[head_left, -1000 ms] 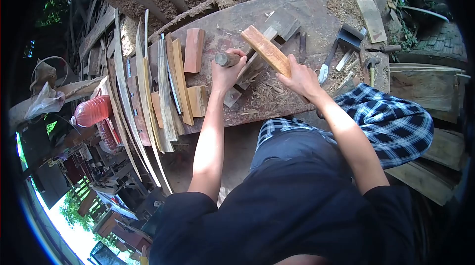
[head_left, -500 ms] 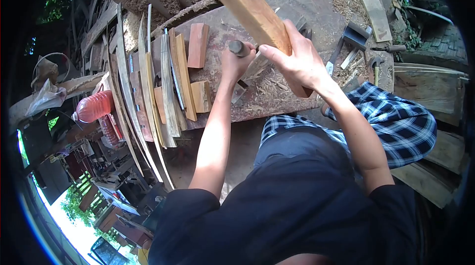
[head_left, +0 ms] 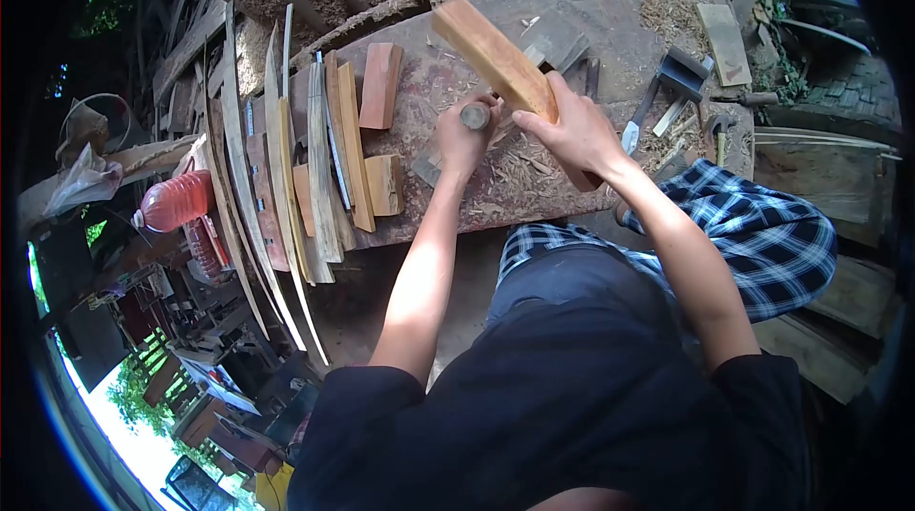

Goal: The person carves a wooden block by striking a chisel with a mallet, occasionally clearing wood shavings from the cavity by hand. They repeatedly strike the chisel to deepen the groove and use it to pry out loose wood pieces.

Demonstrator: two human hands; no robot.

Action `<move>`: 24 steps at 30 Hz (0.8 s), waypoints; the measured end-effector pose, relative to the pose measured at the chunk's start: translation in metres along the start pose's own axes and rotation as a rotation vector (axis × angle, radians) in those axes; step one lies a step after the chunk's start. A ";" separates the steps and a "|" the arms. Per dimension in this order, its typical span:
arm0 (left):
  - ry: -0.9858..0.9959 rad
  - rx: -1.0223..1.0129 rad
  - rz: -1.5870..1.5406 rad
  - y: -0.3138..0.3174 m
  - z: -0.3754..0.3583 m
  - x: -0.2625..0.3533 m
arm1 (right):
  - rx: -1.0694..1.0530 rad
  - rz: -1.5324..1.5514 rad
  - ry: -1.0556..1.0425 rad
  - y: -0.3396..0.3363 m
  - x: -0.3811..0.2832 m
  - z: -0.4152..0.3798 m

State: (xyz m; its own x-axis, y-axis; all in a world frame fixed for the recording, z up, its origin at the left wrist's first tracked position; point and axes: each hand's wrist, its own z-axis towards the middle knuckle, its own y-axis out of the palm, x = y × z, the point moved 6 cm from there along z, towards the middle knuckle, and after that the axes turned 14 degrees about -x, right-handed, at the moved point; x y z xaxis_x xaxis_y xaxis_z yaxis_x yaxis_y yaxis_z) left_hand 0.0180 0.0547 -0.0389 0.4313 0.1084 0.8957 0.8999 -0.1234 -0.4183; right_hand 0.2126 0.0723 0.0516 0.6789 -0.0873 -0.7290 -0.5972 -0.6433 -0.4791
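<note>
My left hand (head_left: 461, 141) is wrapped around a chisel (head_left: 475, 116), its round handle end facing up at me; the blade is hidden below the fist. In my right hand (head_left: 581, 134) is a thick squared wooden block (head_left: 496, 55), slanting up and left over the bench, apart from the chisel handle. A worked piece of wood (head_left: 426, 168) lies under my left hand, mostly covered. Wood shavings (head_left: 519, 168) are scattered around it on the worn bench (head_left: 429, 211).
Left on the bench lie a reddish block (head_left: 381, 87) and several long strips (head_left: 324, 168). A plane-like dark tool (head_left: 682, 72), a broad-bladed chisel (head_left: 633, 134) and a hammer (head_left: 721, 134) lie right. A pink-filled bottle (head_left: 178, 201) stands beyond the strips.
The wooden block's far end has come down from the top edge, closer to the bench. My left hand and the chisel have shifted slightly right and down.
</note>
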 end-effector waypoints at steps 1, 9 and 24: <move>0.004 0.041 -0.050 0.000 -0.001 -0.003 | -0.038 -0.089 0.073 0.009 0.023 0.007; 0.045 0.060 -0.196 -0.032 -0.042 0.007 | -0.100 -0.318 0.190 0.031 0.072 0.012; -0.089 0.092 0.062 -0.018 -0.019 -0.006 | -0.047 -0.107 0.093 0.007 0.044 0.009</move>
State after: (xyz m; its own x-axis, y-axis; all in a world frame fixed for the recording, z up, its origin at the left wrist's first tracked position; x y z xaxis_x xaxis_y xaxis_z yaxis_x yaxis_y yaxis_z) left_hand -0.0017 0.0377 -0.0344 0.4868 0.1907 0.8525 0.8717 -0.0421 -0.4883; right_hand 0.2343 0.0705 0.0122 0.7759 -0.0848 -0.6252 -0.4997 -0.6876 -0.5268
